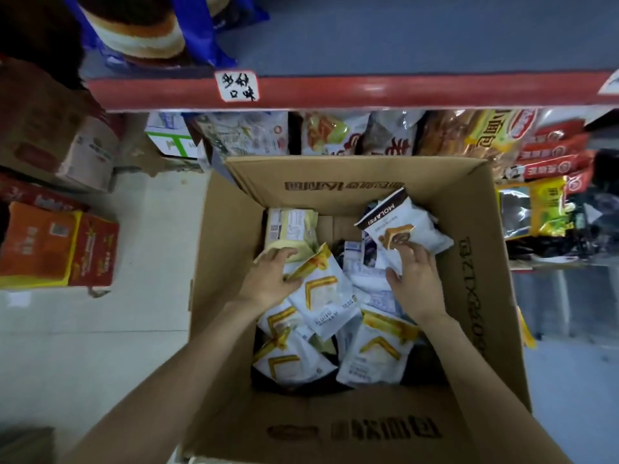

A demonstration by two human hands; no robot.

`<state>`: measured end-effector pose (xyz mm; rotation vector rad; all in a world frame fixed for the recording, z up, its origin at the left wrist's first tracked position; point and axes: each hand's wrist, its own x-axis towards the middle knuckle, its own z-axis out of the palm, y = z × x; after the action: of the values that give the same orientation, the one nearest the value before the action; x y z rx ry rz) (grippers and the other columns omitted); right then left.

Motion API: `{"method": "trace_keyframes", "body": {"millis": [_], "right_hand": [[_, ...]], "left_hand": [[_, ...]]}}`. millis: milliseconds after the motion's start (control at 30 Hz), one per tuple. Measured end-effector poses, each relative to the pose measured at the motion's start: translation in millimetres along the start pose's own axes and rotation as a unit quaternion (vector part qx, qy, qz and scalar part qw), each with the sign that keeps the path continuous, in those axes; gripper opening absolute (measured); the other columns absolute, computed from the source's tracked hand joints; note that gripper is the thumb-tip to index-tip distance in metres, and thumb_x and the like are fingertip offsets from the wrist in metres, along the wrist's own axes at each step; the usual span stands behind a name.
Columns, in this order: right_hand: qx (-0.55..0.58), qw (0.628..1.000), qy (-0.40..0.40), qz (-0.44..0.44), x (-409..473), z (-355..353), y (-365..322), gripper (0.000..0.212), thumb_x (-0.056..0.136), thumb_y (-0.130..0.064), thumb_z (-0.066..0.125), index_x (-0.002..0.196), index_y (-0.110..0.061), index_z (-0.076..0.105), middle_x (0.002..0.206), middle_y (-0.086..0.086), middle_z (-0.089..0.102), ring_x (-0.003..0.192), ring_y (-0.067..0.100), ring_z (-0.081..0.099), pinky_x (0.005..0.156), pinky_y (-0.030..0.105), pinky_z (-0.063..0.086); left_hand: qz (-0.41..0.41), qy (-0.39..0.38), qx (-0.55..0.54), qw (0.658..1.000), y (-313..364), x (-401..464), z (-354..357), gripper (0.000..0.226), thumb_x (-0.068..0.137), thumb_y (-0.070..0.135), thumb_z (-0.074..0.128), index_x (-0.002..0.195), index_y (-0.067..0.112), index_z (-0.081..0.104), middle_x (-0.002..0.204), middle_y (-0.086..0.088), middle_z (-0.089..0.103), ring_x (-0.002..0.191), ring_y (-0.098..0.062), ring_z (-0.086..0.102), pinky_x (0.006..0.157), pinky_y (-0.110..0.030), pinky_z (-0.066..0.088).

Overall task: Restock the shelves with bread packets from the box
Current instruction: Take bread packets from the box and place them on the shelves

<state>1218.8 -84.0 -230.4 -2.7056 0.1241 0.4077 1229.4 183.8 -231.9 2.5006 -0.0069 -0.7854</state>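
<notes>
An open cardboard box (231, 249) stands on the floor below me, holding several bread packets. Most are white with yellow trim (326, 289); a pale yellow packet (293, 229) lies at the far left. My left hand (271, 279) lies palm down on the packets at the left, its fingers fairly straight and reaching onto the pale yellow one. My right hand (415, 283) has its fingertips curled on the lower edge of a tilted white packet with a brown top marked MOLAFEI (398, 219), at the box's far right.
A red-edged shelf (368, 90) with a handwritten label (237, 86) runs across the top, with blue cake packets (160, 31) on it at the left. Below it, snack packets (335, 132) fill a lower shelf. Cartons (57, 246) stand on the floor to the left.
</notes>
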Motion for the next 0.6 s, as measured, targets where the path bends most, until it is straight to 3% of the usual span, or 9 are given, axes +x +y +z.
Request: {"method": "trace_keyframes", "body": {"millis": [67,200,333,467,600], "right_hand": [[-0.030,0.999,0.035,0.017,23,4,19,0.052,0.088,-0.016,0.064,0.133,-0.002,0.044,0.136,0.024,0.043,0.127,0.043,0.038,0.102,0.053,0.038],[-0.089,0.994,0.018,0.055,67,5,38,0.068,0.091,-0.023,0.058,0.146,-0.007,0.021,0.149,0.024,0.023,0.136,0.041,0.024,0.107,0.049,0.029],[-0.081,0.991,-0.012,0.105,86,12,47,0.087,0.085,-0.026,0.067,0.149,-0.009,0.011,0.145,0.022,0.030,0.130,0.039,0.035,0.105,0.045,0.030],[-0.136,0.986,-0.016,0.090,80,18,49,0.090,0.080,-0.027,0.073,0.148,-0.014,0.015,0.142,0.019,0.037,0.127,0.037,0.038,0.101,0.046,0.033],[-0.085,0.994,-0.032,0.053,74,20,47,0.083,0.083,-0.017,0.069,0.147,-0.033,0.019,0.145,0.012,0.030,0.118,0.041,0.043,0.088,0.049,0.046]], "left_hand": [[-0.006,0.006,0.008,1.000,4,17,21,0.059,0.087,0.039,0.062,0.138,0.022,0.037,0.138,-0.005,0.041,0.128,-0.026,0.039,0.096,-0.037,0.042],[-0.024,-0.006,0.053,0.998,6,42,53,0.074,0.083,0.050,0.062,0.142,0.018,0.030,0.137,-0.009,0.039,0.127,-0.030,0.036,0.099,-0.041,0.038],[-0.026,0.005,0.128,0.991,-1,45,74,0.076,0.083,0.046,0.064,0.141,0.013,0.028,0.136,-0.011,0.040,0.126,-0.031,0.035,0.101,-0.039,0.037],[-0.002,0.039,0.127,0.991,-6,42,79,0.073,0.081,0.038,0.069,0.139,0.012,0.032,0.133,-0.012,0.040,0.123,-0.032,0.035,0.101,-0.040,0.036],[0.023,0.040,0.081,0.996,-3,44,80,0.071,0.078,0.029,0.074,0.137,0.015,0.038,0.132,-0.012,0.036,0.120,-0.034,0.039,0.098,-0.039,0.039]]}}
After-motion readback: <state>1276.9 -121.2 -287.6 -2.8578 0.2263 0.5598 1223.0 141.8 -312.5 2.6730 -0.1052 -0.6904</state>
